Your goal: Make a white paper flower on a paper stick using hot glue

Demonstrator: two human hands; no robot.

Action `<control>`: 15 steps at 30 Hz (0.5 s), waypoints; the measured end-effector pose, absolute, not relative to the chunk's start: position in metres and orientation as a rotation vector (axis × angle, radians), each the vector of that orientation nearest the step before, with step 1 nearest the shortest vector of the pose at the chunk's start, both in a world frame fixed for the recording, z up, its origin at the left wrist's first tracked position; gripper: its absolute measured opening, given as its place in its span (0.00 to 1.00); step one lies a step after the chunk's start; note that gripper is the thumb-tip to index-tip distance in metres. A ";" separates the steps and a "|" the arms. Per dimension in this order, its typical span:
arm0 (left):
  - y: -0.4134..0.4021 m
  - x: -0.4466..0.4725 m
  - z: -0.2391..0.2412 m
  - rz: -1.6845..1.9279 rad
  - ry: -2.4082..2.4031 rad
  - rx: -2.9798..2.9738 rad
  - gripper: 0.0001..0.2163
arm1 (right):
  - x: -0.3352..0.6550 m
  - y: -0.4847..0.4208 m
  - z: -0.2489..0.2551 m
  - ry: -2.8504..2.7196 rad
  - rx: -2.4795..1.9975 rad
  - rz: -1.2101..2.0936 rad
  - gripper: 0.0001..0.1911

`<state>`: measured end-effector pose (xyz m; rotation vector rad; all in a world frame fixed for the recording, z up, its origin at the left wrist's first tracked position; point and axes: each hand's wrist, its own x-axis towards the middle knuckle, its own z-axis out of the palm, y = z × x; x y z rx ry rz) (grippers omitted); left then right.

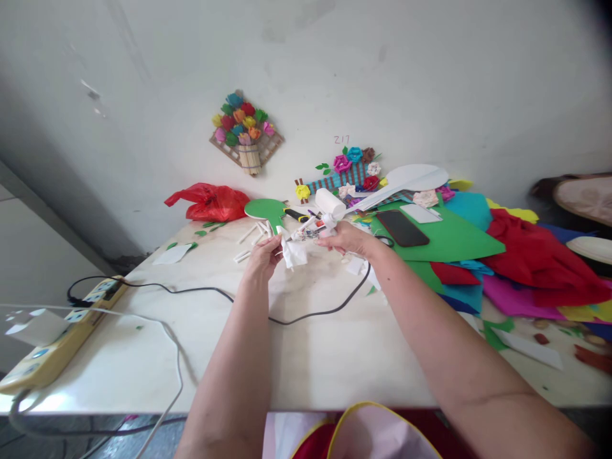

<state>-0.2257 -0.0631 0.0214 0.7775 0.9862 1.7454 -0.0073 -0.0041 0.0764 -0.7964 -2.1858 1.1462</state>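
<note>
One white paper [294, 254], pinched in the left grip [268, 256] toward the tabletop [329, 363]'s far edge, apparently being positioned, needs steadiness; right grip [348, 240]'s hold is unclear.

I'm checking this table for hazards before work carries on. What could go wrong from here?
The black cord runs under the left forearm, so a sweep of that arm might snag it and tug the power strip.
The white cable hangs over the table's front edge, where a knee could catch it.
The thin white piece pinched in the left hand looks soft, so a firmer squeeze might crumple it.
</note>
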 end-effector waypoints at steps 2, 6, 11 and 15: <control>-0.064 -0.225 0.022 1.745 0.993 0.781 0.11 | -0.007 -0.005 0.077 -2.182 -0.818 1.144 0.13; -0.064 -0.223 0.023 1.744 0.996 0.790 0.11 | -0.008 -0.005 0.076 -2.164 -0.843 1.133 0.13; -0.064 -0.223 0.023 1.738 1.000 0.775 0.11 | -0.009 -0.002 0.074 -2.171 -0.817 1.118 0.14; -0.064 -0.223 0.023 1.731 0.993 0.763 0.11 | -0.010 -0.001 0.073 -2.152 -0.835 1.107 0.14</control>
